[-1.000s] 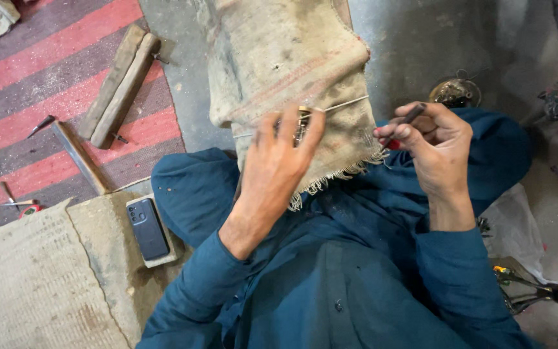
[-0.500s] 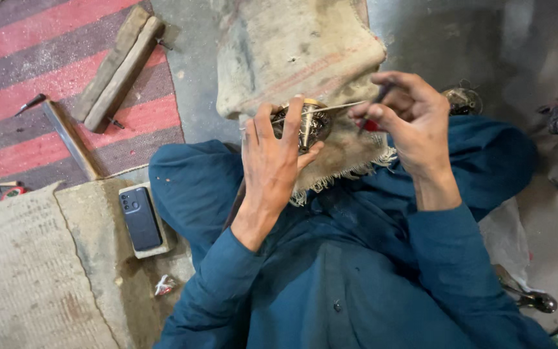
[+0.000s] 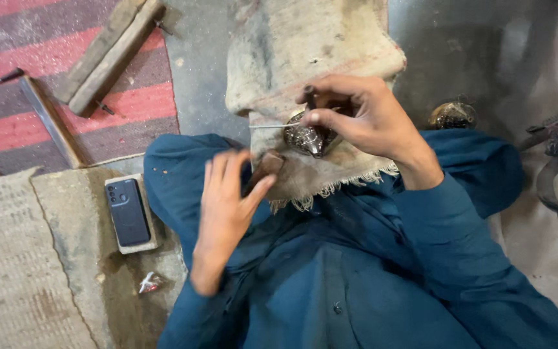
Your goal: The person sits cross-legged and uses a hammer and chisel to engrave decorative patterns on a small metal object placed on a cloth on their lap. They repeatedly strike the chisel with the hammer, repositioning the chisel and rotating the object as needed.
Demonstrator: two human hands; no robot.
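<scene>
Metalwork (image 3: 308, 137), small, round, shiny and ornate, sits clamped in right hand (image 3: 363, 116) fingers; left hand (image 3: 227, 200) fingers spread apart.

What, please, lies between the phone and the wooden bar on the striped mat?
In the head view, a long metal strip lies slantwise between the phone and the wooden bar, on the striped mat.

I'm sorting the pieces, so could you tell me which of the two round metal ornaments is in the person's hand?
The silvery ornament on the burlap cloth, gripped by the right hand. The brassy one lies untouched on the floor further right.
</scene>
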